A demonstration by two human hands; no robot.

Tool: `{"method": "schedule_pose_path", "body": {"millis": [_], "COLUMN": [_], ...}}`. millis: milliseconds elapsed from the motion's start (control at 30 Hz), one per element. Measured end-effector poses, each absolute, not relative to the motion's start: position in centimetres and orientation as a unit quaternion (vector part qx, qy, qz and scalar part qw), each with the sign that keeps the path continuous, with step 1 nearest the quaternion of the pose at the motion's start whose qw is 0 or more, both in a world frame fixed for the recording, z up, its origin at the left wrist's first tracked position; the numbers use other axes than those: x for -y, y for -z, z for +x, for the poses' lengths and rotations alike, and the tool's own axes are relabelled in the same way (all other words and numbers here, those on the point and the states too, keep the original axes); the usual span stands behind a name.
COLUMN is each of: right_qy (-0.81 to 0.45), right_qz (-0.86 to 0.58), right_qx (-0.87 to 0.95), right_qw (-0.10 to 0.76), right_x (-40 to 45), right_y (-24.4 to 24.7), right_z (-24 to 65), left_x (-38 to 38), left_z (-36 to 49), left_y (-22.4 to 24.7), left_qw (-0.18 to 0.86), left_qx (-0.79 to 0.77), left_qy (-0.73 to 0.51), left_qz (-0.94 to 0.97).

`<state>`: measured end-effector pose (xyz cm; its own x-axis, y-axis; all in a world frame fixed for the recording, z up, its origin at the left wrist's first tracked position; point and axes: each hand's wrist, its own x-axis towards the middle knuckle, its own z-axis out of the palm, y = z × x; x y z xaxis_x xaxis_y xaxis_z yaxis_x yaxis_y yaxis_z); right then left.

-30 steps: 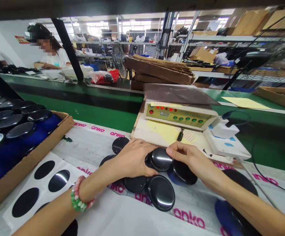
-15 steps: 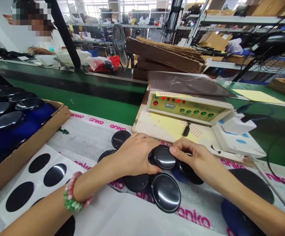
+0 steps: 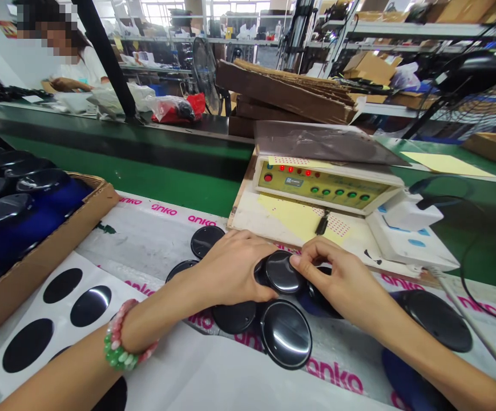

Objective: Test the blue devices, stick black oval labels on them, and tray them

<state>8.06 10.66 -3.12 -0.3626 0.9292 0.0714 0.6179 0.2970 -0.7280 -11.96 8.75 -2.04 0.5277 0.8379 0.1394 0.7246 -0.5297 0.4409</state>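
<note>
My left hand [image 3: 237, 265], a bead bracelet [image 3: 121, 337] on its wrist, curls around a glossy black round cap [image 3: 285, 273]. At that cap's right edge, my right hand [image 3: 329, 268] presses thumb and fingers together; whether a thin film is between them is too small to tell. A shiny black cap [image 3: 286, 334] lies just below, beside a duller black disc [image 3: 234, 317]. Another black cap [image 3: 207, 241] sits behind my left hand. Under my right hand is a dark blue part with a black top [image 3: 319, 299], partly hidden. White sheets with black round stickers [image 3: 90, 305] lie at the left.
A cardboard box [image 3: 72, 225] of blue, black-topped parts stands at the left. A control box [image 3: 320, 185] with lit red lights sits ahead, near a white power strip [image 3: 419, 240] and its cable. A co-worker [image 3: 89, 65] is across the green conveyor [image 3: 179, 180].
Both hands keep nearly the same grip on the black cap. The whole view has shifted slightly, with things a little further left. One more red light glows on the control box.
</note>
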Motion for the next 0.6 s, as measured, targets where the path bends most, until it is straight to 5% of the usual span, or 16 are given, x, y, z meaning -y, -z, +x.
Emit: {"method": "schedule_pose_path", "body": {"millis": [300,600], "right_qy": [-0.291,-0.175], "right_qz": [-0.508,-0.485], "right_qx": [0.771,0.848], "right_qw": [0.250,0.120], "right_x": [-10.5,-12.2], "right_y": [3.1,0.8], "right_z": [8.1,9.5], "left_x": [-8.7,-8.7], "left_z": [-11.9,-11.9], "left_y": [2.1,2.0], "left_qw": [0.168,0.161], "left_qx": [-0.455,-0.468], "left_qy": [-0.165,-0.139], "left_qz": [0.859,0.858]}}
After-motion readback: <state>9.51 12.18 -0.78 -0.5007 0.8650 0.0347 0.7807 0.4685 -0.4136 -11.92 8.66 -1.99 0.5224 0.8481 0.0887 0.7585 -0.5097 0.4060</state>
